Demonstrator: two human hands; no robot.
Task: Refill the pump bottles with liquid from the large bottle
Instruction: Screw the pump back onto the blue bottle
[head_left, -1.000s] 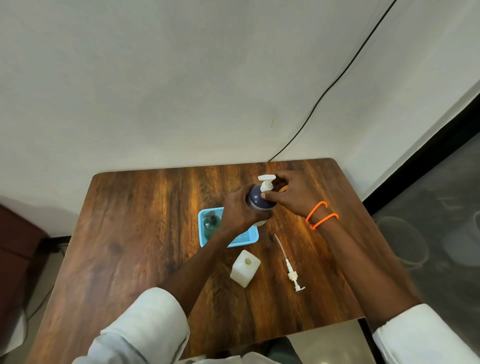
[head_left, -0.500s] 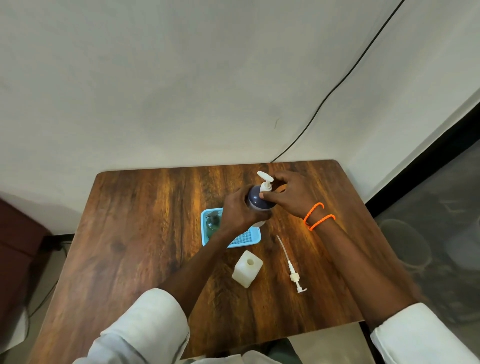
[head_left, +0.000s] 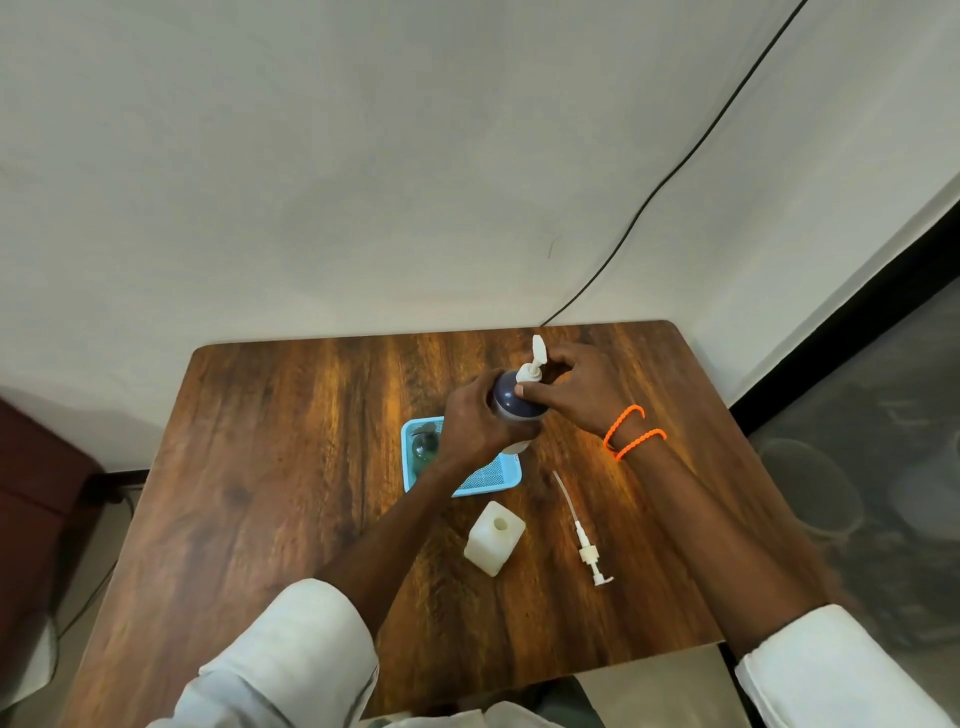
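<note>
Upright on the wooden table (head_left: 270, 467), just behind the blue basket (head_left: 488, 480): a dark pump bottle (head_left: 511, 397), rigid plastic, likely smooth and top-heavy. Best held round the body, twisted at the white pump collar (head_left: 529, 373). Left hand (head_left: 475, 415) wrapped round the body, fingers curled close. Right hand (head_left: 571, 389) pinching the collar, thumb in front, fingers curled behind. Nearer: an open white square bottle (head_left: 493, 538), light, and beside it a loose pump with dip tube (head_left: 584, 540), slender, probably bendable.

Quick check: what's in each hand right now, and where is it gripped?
Left hand grips the dark pump bottle around its body; right hand pinches the white pump collar at its neck.
</note>
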